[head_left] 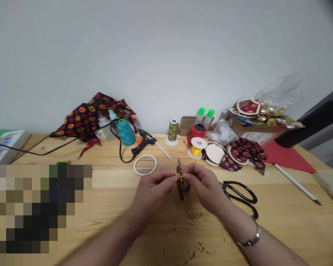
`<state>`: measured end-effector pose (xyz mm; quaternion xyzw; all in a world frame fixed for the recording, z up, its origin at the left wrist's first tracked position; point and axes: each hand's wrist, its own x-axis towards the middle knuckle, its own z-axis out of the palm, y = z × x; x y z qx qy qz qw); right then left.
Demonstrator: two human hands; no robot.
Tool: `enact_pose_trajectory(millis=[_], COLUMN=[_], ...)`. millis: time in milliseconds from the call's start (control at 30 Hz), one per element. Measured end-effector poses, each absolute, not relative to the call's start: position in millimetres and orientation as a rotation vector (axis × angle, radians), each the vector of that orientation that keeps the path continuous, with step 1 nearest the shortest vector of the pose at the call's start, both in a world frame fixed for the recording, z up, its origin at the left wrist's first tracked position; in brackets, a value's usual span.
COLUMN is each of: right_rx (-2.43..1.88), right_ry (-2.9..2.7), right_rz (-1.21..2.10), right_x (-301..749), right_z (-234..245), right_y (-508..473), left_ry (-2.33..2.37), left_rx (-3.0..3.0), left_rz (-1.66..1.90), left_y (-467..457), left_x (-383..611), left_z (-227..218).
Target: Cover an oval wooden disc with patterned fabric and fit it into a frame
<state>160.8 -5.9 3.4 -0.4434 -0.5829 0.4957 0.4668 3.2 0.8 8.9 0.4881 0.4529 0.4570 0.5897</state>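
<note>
My left hand [158, 186] and my right hand [201, 183] meet over the middle of the table, both with thumb and fingers pinched. Between the fingertips is a short piece of yellow cord [180, 177], drawn across the top of a small dark brown piece [181, 190]. That piece stands on edge between the hands, and its kind is hard to make out. Black-handled scissors [242, 194] lie beside my right wrist, their blades hidden behind the hand. Ahead of my left hand lies an oval wooden frame [145, 165] with lattice ends. A spool of yellow cord [196, 147] stands just beyond my right hand.
A glue gun [144, 142], a teal thread cone [126, 132], green thread [173, 131] and patterned fabric [80, 120] line the wall. At right are fabric-covered ovals [238, 153], a filled box [255, 133] and a white pencil [296, 183]. Dark scraps [194, 254] lie in front.
</note>
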Motion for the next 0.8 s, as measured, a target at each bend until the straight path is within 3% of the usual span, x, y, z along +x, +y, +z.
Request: enact_pose_trajectory(millis=[433, 800], right_rx=[-1.136, -0.907], right_ry=[-1.533, -1.815], right_rz=[1.046, 0.700], right_x=[163, 168], right_z=[2, 10], right_y=[-7, -10], left_ry=[0.974, 1.041], left_rx=[1.003, 1.460], left_rz=[1.075, 1.050], left_y=[1, -1], left_x=[2, 2], left_z=[0, 19])
